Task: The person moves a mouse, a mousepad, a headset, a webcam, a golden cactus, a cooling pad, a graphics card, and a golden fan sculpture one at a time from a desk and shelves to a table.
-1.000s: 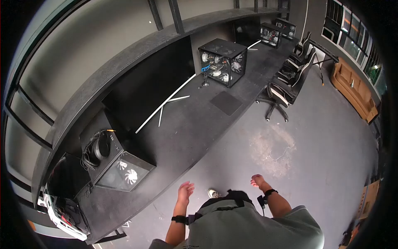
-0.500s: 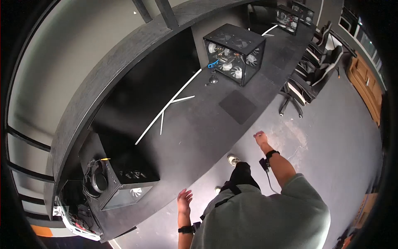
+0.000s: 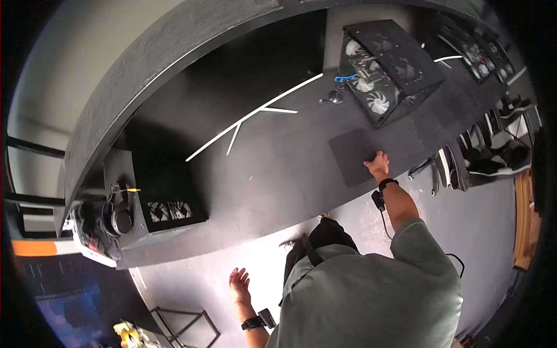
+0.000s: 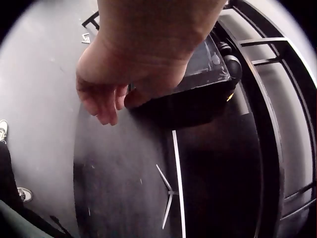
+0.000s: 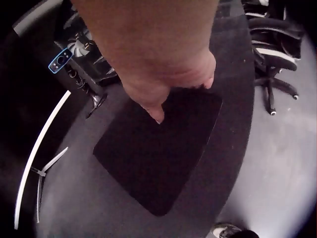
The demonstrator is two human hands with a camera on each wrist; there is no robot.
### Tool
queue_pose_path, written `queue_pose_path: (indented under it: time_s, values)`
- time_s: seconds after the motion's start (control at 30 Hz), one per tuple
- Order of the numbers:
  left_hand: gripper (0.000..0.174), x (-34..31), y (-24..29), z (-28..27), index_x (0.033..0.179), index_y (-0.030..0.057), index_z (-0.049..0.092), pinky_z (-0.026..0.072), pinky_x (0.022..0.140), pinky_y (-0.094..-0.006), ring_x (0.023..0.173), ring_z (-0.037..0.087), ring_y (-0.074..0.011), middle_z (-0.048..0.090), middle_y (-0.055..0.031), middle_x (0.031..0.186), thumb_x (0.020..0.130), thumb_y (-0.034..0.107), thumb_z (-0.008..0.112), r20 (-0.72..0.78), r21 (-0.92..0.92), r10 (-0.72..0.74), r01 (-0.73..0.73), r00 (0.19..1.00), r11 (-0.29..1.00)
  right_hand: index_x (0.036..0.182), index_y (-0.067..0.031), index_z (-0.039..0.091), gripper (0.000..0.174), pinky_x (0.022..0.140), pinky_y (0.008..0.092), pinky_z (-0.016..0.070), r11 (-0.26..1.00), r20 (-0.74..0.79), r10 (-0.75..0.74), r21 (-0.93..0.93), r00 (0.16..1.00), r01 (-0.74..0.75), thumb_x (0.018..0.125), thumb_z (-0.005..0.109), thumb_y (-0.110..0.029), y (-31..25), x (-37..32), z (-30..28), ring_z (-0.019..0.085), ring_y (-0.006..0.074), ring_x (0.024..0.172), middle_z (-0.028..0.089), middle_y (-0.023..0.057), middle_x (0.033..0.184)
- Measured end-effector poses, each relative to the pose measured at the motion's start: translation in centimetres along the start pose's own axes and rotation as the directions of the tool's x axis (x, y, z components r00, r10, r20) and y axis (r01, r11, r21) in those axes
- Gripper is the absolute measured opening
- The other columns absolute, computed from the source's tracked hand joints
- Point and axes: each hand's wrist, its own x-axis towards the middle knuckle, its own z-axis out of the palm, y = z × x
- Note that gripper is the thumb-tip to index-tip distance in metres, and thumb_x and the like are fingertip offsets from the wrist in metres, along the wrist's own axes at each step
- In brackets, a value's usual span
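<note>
Mouse pad [image 3: 350,154], dark and flat on the black desk [image 3: 267,191], lies right of centre in the head view, close to the desk's near edge. My right hand [image 3: 379,165] is over its right-hand part, with the thumb reaching out across the dark surface; in the right wrist view my wrist hides most of the other fingers, so I cannot tell whether they grip the edge or just rest there. My left hand [image 3: 239,284], low and left of centre in the head view, holds nothing, its fingers loose and slightly bent above the bright floor [image 3: 255,255]. A computer case [image 3: 394,64] with white fans sits toward the upper right, just beyond the pad, and next to it I see a small blue-edged device [image 5: 60,61] on a dark stand, at the upper left of the right wrist view. Across the upper middle of the head view stretches a large black screen [image 3: 249,75], a white strip [image 3: 253,118] along its bottom. I have a headset [image 3: 121,221] at the left side, and chairs [image 3: 493,153] at the far right.
</note>
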Motion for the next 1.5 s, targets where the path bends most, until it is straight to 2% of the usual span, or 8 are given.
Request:
queue_pose_path:
  time_s: [0.23, 0.57, 0.7, 0.83, 0.9, 1.0, 1.1, 1.5]
  values:
    - [0.029, -3.4, -2.8, 0.3, 0.114, 0.0115, 0.053, 0.0446, 0.077, -0.0309, 0.090, 0.058, -0.0196, 0.062, -0.0090, 0.105, 0.089, 0.028, 0.053, -0.113, -0.043, -0.047, 0.043, 0.992, 0.998, 0.124, -0.0071, 0.047, 0.071, 0.098, 0.0463, 0.0404, 0.995, 0.061, 0.027, -0.093, 0.998, -0.021, 0.066, 0.079, -0.032, 0.3, 2.5, -0.4, 0.042, 0.0349, 0.120, 0.045, 0.0135, 0.128]
    - [0.031, -4.8, -5.2, -4.7, 0.117, 0.0084, 0.050, 0.0453, 0.079, -0.0327, 0.092, 0.059, -0.0202, 0.063, -0.0111, 0.107, 0.088, 0.021, 0.051, -0.134, -0.143, 0.029, -0.048, 0.991, 0.989, 0.095, -0.0019, 0.052, 0.022, 0.087, 0.0450, 0.0432, 0.896, -0.088, -0.438, 0.041, 0.894, 0.443, 0.074, 0.055, -0.005, -7.7, -9.4, 3.2, 0.051, 0.0378, 0.102, 0.055, 0.0170, 0.103]
    - [0.032, -5.7, -7.8, -10.1, 0.117, 0.0082, 0.050, 0.0453, 0.079, -0.0322, 0.093, 0.059, -0.0202, 0.062, -0.0111, 0.109, 0.089, 0.022, 0.050, -0.151, -0.252, 0.026, -0.064, 0.988, 0.966, 0.086, -0.0007, 0.048, 0.015, 0.078, 0.0458, 0.0426, 0.586, -0.074, -0.791, 0.193, 0.607, 0.787, 0.072, 0.054, -0.004, -11.9, -21.1, 7.7, 0.051, 0.0402, 0.091, 0.055, 0.0187, 0.093]
    - [0.033, -7.0, -8.4, -15.8, 0.118, 0.0077, 0.049, 0.0457, 0.080, -0.0335, 0.094, 0.060, -0.0197, 0.063, -0.0101, 0.108, 0.090, 0.023, 0.050, -0.204, -0.299, 0.027, -0.088, 0.979, 0.950, 0.085, -0.0034, 0.049, 0.016, 0.074, 0.0344, 0.0431, 0.585, 0.516, -0.784, 0.426, 0.346, 0.690, 0.070, 0.057, -0.003, -16.7, -36.6, 10.3, 0.051, 0.0185, 0.082, 0.052, 0.0084, 0.082]
    - [0.037, -8.2, -8.4, -18.5, 0.120, 0.0069, 0.048, 0.0445, 0.083, -0.0350, 0.101, 0.057, -0.0198, 0.061, -0.0103, 0.112, 0.089, 0.026, 0.052, -0.232, -0.319, 0.068, -0.142, 0.970, 0.937, 0.091, 0.0008, 0.052, 0.020, 0.076, 0.0365, 0.0427, 0.457, 0.512, -0.859, 0.758, 0.009, 0.466, 0.072, 0.058, -0.005, -17.5, -43.2, 14.9, 0.053, 0.0180, 0.089, 0.056, 0.0095, 0.086]
    - [0.048, -10.0, -8.5, -21.7, 0.126, 0.0082, 0.045, 0.0433, 0.088, -0.0369, 0.103, 0.056, -0.0200, 0.061, -0.0094, 0.114, 0.089, 0.036, 0.055, -0.267, -0.286, 0.124, -0.201, 0.956, 0.937, 0.123, 0.0050, 0.047, 0.045, 0.094, 0.0285, 0.0379, 0.712, 0.759, -0.563, 0.647, -0.327, 0.274, 0.079, 0.053, -0.003, -20.2, -57.3, 9.8, 0.050, 0.0172, 0.106, 0.055, 0.0094, 0.115]
    - [0.044, -11.0, -10.4, -26.5, 0.122, 0.0102, 0.046, 0.0441, 0.088, -0.0377, 0.099, 0.057, -0.0152, 0.061, -0.0023, 0.108, 0.089, 0.037, 0.057, -0.178, -0.525, 0.058, -0.145, 0.982, 0.838, 0.121, 0.0043, 0.048, 0.043, 0.093, 0.0301, 0.0390, 0.792, 0.780, -0.386, 0.554, -0.493, 0.256, 0.079, 0.053, -0.003, -19.7, -65.9, 12.8, 0.050, 0.0175, 0.106, 0.055, 0.0102, 0.114]
    - [0.020, -14.3, -12.1, -40.4, 0.109, 0.0077, 0.048, 0.0441, 0.056, -0.0202, 0.071, 0.058, -0.0071, 0.065, -0.0038, 0.090, 0.090, 0.002, 0.050, -0.601, -0.245, 0.249, -0.472, 0.759, 0.847, 0.118, 0.0065, 0.047, 0.042, 0.087, 0.0291, 0.0427, 0.593, 0.773, 0.045, 0.489, -0.632, 0.640, 0.079, 0.057, -0.004, -19.2, -84.0, 28.3, 0.053, 0.0174, 0.100, 0.056, 0.0125, 0.110]
